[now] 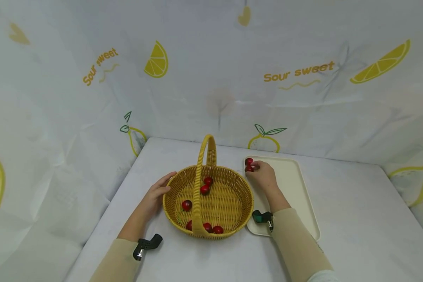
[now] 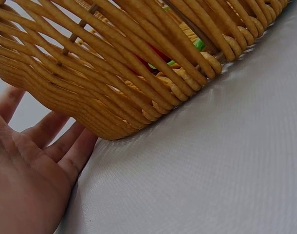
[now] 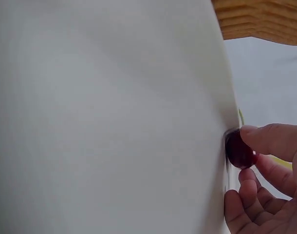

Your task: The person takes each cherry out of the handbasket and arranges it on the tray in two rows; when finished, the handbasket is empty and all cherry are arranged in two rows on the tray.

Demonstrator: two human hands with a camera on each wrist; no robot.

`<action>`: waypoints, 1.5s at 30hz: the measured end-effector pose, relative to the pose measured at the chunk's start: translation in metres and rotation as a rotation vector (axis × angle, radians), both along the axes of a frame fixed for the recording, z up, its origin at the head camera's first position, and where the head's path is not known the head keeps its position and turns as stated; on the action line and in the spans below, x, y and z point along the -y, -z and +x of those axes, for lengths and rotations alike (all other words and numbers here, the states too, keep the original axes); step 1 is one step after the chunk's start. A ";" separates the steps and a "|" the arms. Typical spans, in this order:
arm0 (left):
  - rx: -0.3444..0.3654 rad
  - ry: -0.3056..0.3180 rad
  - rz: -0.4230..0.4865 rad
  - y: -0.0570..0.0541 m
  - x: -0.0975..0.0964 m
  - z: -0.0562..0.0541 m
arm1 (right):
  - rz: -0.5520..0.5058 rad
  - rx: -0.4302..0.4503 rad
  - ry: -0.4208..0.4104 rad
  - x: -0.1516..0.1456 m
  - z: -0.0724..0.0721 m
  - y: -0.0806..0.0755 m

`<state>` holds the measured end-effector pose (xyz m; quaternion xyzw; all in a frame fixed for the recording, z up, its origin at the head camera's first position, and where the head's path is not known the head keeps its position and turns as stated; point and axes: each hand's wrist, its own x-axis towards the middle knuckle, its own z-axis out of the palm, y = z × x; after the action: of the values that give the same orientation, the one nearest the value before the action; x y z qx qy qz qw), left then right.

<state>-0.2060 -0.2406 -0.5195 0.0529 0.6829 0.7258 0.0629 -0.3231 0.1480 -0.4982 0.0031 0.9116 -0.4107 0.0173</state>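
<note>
My left hand [image 1: 156,194] rests against the left side of a yellow wicker basket [image 1: 225,205], its fingers spread along the weave and near the rim. Several red cherries [image 1: 187,205] lie inside the basket, which has a tall arched handle [image 1: 197,178]. At the far left corner of a cream tray [image 1: 290,182], my right hand [image 1: 266,179] pinches a dark red cherry [image 3: 240,150] between thumb and fingers. Just beyond it, another red cherry [image 1: 248,161] sits in the same corner. In the left wrist view, the basket wall partly hides a bit of red and green.
The tray stands directly right of the basket, their edges close together. Both are on a white-covered table [image 1: 359,223]. A white cloth backdrop [image 1: 211,90] with lemon prints rises behind the table and along its left side.
</note>
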 end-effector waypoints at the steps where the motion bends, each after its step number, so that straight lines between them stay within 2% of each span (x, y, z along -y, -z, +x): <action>1: -0.001 -0.001 -0.002 0.000 0.000 0.000 | -0.009 0.002 -0.002 -0.001 0.001 -0.001; 6: -0.002 0.001 -0.008 0.001 0.001 0.000 | -0.076 0.001 -0.005 -0.006 0.009 -0.005; 11: -0.003 -0.007 -0.030 0.002 0.001 -0.002 | -0.101 -0.015 -0.001 -0.012 0.016 -0.011; 21: 0.010 -0.014 -0.039 0.002 0.000 0.000 | -0.162 -0.042 -0.001 -0.012 0.036 -0.042; 30: 0.001 -0.021 -0.049 0.005 0.000 -0.001 | -0.202 -0.080 -0.040 -0.004 0.052 -0.066; 37: 0.021 -0.021 -0.020 0.005 -0.001 -0.004 | -0.236 -0.117 -0.110 0.005 0.068 -0.078; 45: 0.027 -0.018 0.006 0.003 -0.001 -0.003 | -0.277 -0.138 -0.212 0.019 0.085 -0.078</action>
<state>-0.2091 -0.2394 -0.5224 0.0372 0.6804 0.7290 0.0655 -0.2385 0.1288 -0.4197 -0.1234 0.8406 -0.5274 -0.0017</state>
